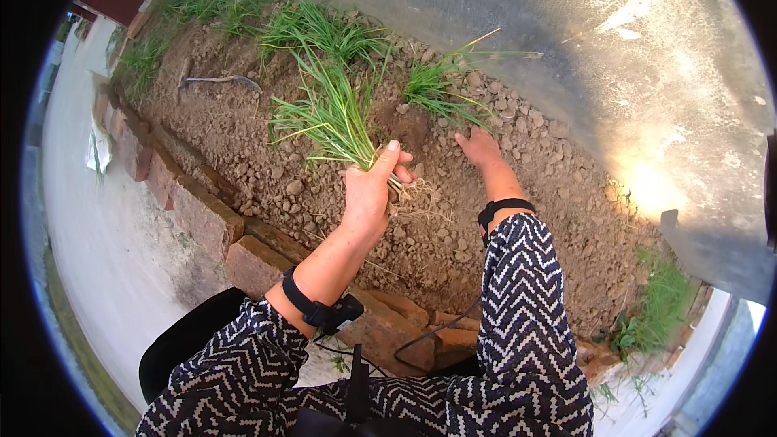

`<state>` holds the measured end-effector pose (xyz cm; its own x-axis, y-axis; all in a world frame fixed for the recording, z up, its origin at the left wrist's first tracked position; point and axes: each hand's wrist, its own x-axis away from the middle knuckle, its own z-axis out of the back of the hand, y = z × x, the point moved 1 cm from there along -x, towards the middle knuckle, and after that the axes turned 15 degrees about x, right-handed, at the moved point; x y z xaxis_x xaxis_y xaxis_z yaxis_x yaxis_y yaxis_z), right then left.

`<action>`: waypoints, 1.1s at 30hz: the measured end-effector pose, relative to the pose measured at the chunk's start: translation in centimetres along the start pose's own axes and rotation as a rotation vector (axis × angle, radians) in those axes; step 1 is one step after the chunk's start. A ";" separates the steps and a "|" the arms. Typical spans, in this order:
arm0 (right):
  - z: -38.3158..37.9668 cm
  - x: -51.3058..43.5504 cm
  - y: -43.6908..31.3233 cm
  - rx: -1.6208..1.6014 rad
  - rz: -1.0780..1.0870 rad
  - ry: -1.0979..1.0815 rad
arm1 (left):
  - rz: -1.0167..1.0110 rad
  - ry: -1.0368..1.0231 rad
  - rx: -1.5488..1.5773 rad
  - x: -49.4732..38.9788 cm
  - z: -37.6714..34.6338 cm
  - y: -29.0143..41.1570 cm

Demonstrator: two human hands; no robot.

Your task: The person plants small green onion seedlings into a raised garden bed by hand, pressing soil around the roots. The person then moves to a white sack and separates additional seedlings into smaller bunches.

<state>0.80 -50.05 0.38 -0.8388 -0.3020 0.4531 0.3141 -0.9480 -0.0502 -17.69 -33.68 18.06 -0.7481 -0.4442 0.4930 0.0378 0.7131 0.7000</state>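
My left hand [376, 185] grips a bunch of green grass-like plants [340, 121] near its base, with pale stems and bare roots [419, 194] hanging out to the right of the fist. To the right, my right hand [479, 147] reaches down to the crumbly brown soil [437, 237], just below a small green clump [428, 85]. Its thumb points out to the left; the fingertips are hidden at the soil and leaves, so their grip cannot be seen. A dark hollow in the soil lies between the hands and the clump.
More grassy clumps [322, 30] grow along the wall [516, 6] at the back. A small hand tool with a curved metal end [224, 79] lies on the soil at upper left. Bricks [200, 212] edge the bed in front and at left. A black cable [431, 332] runs near my lap.
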 end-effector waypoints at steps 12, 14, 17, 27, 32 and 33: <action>1.0 -1.4 -0.7 -0.030 -0.076 -0.218 | 0.099 0.050 -0.058 -2.1 -0.4 -1.4; 1.4 -2.0 -0.7 -0.054 -0.075 -0.260 | 0.062 0.014 -0.035 -2.1 0.3 -1.6; 1.7 -3.0 -0.5 -0.083 -0.064 -0.308 | 0.070 0.021 -0.035 -1.9 1.6 -1.9; 0.8 -3.8 -0.6 -0.125 -0.114 -0.367 | 0.126 0.040 -0.071 -0.4 2.9 -1.8; 0.2 -1.7 -1.5 -0.099 -0.187 -0.183 | 0.051 0.010 -0.020 0.2 3.9 -2.0; -0.1 -0.9 -1.6 -0.104 -0.165 -0.207 | 0.086 0.032 -0.058 0.5 4.0 -2.1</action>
<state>0.97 -48.30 -0.06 -0.7631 -0.1261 0.6339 0.1250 -0.9911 -0.0467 -20.79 -33.18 14.74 -0.7190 -0.4001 0.5683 0.1403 0.7173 0.6825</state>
